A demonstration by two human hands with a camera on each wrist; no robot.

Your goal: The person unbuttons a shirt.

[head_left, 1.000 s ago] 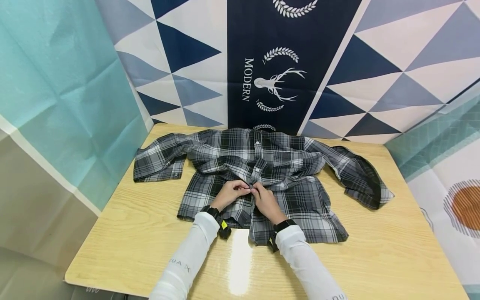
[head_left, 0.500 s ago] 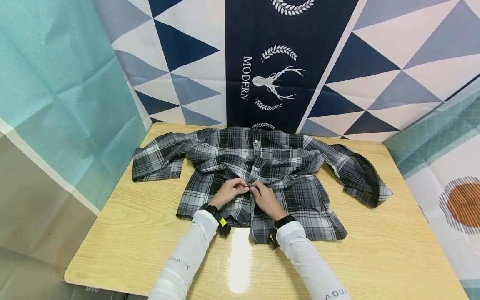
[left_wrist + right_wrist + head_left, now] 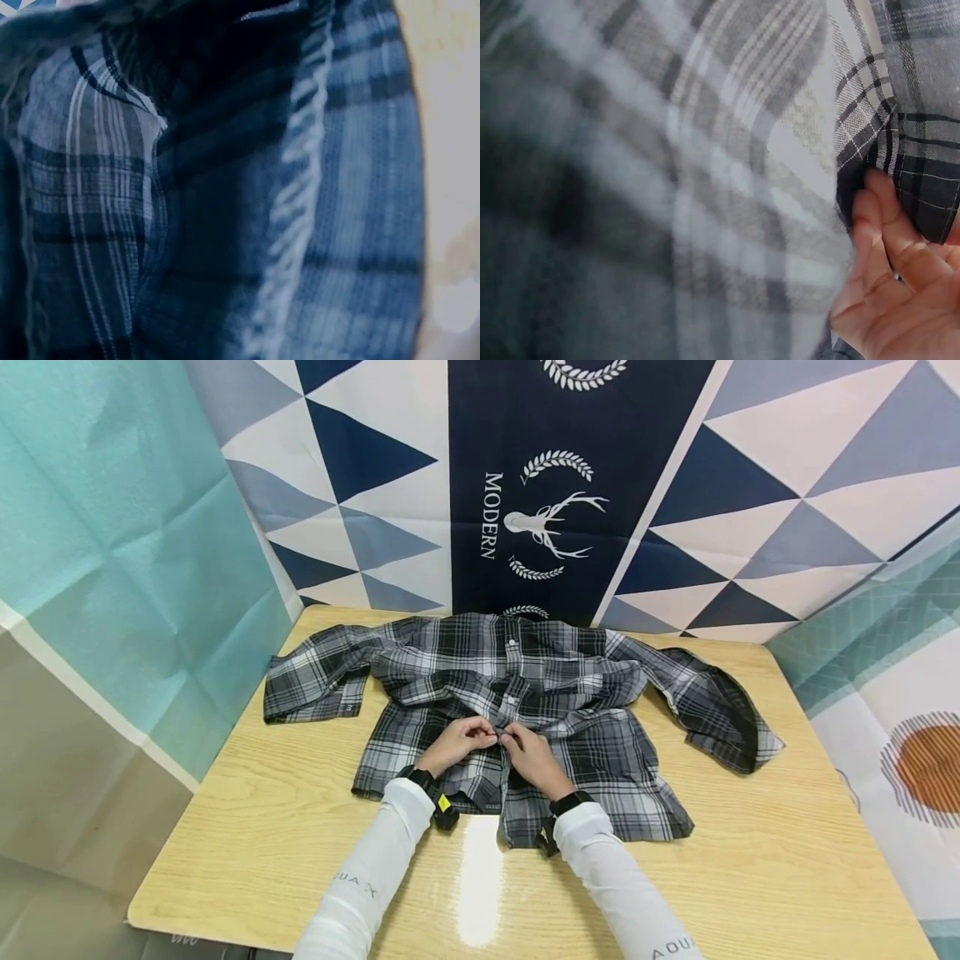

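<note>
Plaid shirt point(image 3: 566, 677) lay spread on the worktop point(image 3: 285, 827).
Left hand point(image 3: 456, 745) and right hand point(image 3: 534, 760) pinched its 2 front edges point(image 3: 506, 793), seemingly to keep them together.

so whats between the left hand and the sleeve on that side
In the head view, going out from the left hand to the sleeve: the shirt's body, then a narrow strip of bare table.
</note>
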